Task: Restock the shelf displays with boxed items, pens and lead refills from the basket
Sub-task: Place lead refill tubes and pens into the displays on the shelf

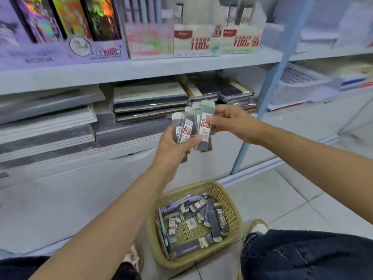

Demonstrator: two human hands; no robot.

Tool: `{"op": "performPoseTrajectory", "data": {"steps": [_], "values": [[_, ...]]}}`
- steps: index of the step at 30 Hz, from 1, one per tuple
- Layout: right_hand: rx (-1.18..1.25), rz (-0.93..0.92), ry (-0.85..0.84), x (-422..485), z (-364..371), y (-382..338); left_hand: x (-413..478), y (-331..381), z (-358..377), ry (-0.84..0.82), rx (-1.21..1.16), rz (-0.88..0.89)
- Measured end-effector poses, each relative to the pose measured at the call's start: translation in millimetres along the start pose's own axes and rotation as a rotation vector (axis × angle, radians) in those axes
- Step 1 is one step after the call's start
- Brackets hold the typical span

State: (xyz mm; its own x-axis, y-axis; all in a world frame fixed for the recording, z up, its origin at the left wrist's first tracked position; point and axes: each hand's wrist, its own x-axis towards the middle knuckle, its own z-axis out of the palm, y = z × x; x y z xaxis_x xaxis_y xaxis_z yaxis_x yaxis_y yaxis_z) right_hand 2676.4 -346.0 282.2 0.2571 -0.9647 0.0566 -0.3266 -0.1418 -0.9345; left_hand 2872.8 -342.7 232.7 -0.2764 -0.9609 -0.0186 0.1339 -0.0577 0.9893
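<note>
The pale grey metal shelf (141,71) carries partly filled red-and-white cardboard display boxes (196,40) on its upper board, likely the destination. The tan lattice plastic basket (232,209) sits on the floor by the person's knees, within easy reach, with many cases left inside. The left hand (171,144) curls its fingers and thumb round a fanned bunch of slim dark lead-refill cases (186,128), labels facing the person for reading, while the right hand (228,120) pinches one labelled case (205,128) just beside the fan, apparently sorting it by size.
</note>
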Motion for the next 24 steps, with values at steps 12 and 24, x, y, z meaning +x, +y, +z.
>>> {"op": "performPoseTrajectory", "data": {"steps": [12,24], "values": [[0.017,-0.295,0.257,7,-66,-111,37,139,50,-0.046,0.07,0.205],[-0.284,-0.382,0.643,64,-187,-173,98,202,48,-0.068,-0.079,0.302]]}}
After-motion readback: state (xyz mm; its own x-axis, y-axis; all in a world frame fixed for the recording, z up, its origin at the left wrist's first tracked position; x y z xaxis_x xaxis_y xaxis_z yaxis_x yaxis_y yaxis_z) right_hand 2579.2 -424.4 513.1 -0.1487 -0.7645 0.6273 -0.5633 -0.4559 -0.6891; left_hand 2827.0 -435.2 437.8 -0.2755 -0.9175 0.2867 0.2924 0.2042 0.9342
